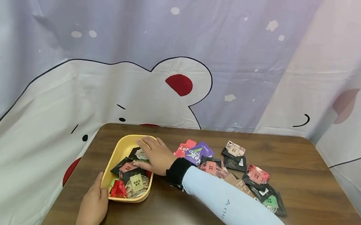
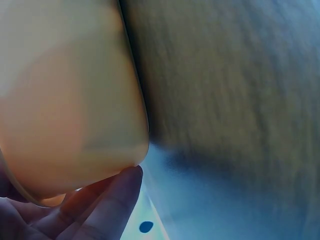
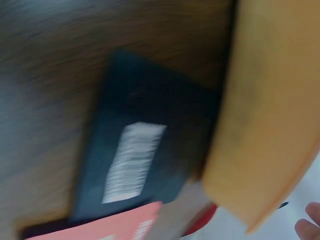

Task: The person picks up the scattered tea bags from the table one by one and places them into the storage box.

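Observation:
A yellow tray sits at the table's left side with several small sachets in it, black, red and pink. My right hand reaches across and lies over the tray's far half, fingers spread flat on the sachets, gripping nothing that I can see. My left hand rests against the tray's near left corner with its thumb along the wall. In the left wrist view straight fingers press the tray's outer wall. The blurred right wrist view shows a black sachet beside the tray wall.
More sachets lie scattered on the brown table to the tray's right: a purple one, a red one, black ones and a green-labelled one. A cartoon-print curtain hangs behind the table.

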A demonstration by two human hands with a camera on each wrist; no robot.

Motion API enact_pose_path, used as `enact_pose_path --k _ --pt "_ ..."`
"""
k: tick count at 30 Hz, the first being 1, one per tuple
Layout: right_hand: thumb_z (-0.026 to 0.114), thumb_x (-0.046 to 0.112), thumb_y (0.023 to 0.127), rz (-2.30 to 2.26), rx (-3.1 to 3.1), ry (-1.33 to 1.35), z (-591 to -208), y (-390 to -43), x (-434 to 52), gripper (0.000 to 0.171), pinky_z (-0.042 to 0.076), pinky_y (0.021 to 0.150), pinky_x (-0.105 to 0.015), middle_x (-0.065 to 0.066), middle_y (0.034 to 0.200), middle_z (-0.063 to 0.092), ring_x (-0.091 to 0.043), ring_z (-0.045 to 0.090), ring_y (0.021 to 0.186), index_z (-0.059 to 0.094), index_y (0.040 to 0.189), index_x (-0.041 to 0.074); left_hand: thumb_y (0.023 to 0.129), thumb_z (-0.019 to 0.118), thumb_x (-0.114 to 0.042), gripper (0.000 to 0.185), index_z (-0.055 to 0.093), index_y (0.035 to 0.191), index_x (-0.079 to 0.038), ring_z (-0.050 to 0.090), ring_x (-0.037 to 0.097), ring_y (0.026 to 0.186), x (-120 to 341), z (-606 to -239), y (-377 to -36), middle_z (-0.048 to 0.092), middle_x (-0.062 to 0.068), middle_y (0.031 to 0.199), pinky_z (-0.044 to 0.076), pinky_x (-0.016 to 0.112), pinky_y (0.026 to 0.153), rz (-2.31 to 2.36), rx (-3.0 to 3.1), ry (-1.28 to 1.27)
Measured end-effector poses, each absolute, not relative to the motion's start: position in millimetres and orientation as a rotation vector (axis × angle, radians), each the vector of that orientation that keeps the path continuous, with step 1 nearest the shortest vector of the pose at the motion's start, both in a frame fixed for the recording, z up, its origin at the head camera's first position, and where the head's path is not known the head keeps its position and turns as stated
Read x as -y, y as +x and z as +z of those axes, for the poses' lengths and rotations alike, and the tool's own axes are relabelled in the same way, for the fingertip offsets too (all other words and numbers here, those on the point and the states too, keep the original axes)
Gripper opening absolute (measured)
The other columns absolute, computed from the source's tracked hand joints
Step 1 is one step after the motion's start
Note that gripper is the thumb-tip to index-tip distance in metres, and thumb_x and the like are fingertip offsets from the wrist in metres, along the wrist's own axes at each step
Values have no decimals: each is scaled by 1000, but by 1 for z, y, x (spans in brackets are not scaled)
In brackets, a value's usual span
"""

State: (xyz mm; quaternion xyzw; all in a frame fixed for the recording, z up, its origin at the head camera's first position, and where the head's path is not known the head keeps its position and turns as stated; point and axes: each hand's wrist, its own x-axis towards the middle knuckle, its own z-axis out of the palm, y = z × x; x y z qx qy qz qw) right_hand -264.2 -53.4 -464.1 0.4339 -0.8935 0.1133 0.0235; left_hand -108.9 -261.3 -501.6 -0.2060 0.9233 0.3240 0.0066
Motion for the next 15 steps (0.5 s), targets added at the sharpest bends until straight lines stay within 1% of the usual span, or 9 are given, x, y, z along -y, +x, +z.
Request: enact_pose_path --k 5,8,12,15 --pt "48 61 99 356 2807 1268 -480 -271 29 80 26 127 -45 -8 163 36 -24 31 153 27 161 15 103 29 -9 62 8 161 3 36 50 143 263 -500 -110 31 37 156 35 64 113 1019 -2869 -663" --pt "49 62 99 411 2856 1216 -489 -271 16 79 32 124 -44 -9 161 39 -25 37 150 31 159 14 103 29 -9 63 7 161 2 36 50 143 263 -500 -110 31 37 156 35 64 113 1029 -2857 -681" --pt "51 63 97 485 2892 1207 -494 -267 4 79 38 120 -44 -8 157 44 -26 43 145 36 157 13 103 29 -9 62 9 161 2 36 50 143 264 -500 -110 32 37 156 35 64 113 1049 -2853 -680" --pt "54 61 97 463 2904 1218 -498 -265 -1 79 40 119 -43 -9 155 46 -25 46 143 37 157 12 104 29 -10 61 12 161 2 36 50 143 263 -500 -109 33 36 156 35 64 114 1052 -2865 -676"
